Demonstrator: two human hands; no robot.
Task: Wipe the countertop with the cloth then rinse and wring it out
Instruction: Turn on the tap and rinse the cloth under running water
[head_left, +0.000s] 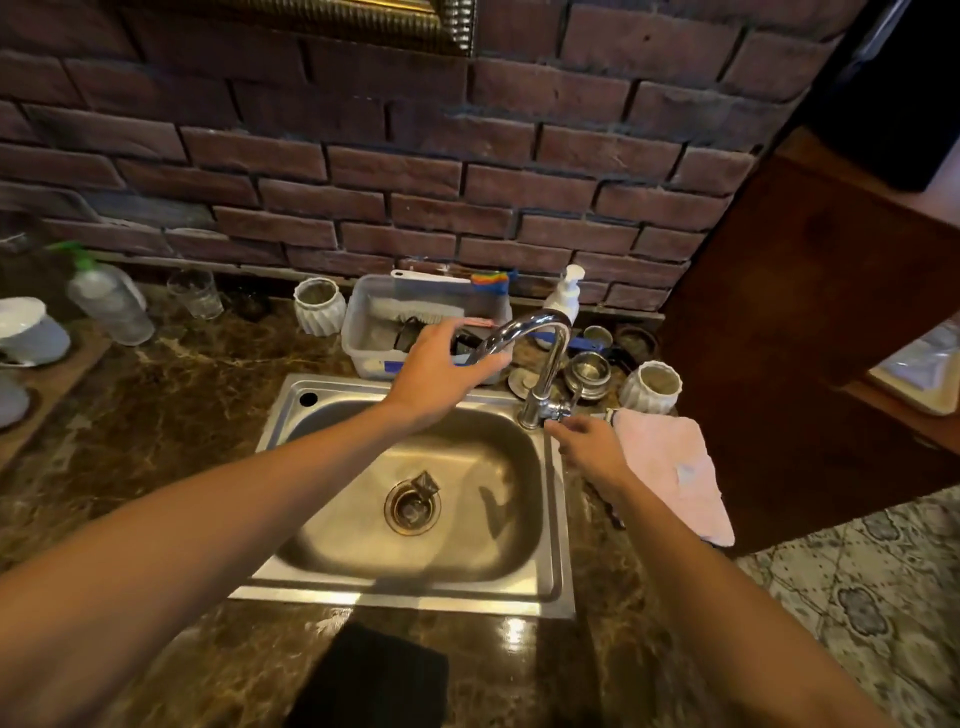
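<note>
- Head view looks down on a steel sink set in a dark marble countertop, brick wall behind.
- Left hand is stretched out over the far side of the sink, fingers loosely curled around the spout end of the curved chrome tap; it looks like contact, but how firm the grip is I cannot tell.
- Right hand is at the base of the tap on the right rim of the sink, fingertips at the small side lever; fingers are partly bent, nothing else in it.
- Pink cloth lies flat on the countertop just right of the sink, beside the right hand, its near-right corner hanging past the counter edge. Neither hand holds it.
- No water visible from the spout; sink basin looks empty apart from the drain strainer.
- Black cloth lies on the near counter edge, in front of the sink.
- Far side: clear plastic tub with a scrub brush in it, white soap pump behind the tap, two white ribbed pots left and right of the tub, small steel cups near the tap.
- Far left: spray bottle and a drinking glass.
- Right: wooden cabinet side, patterned floor tile below.
</note>
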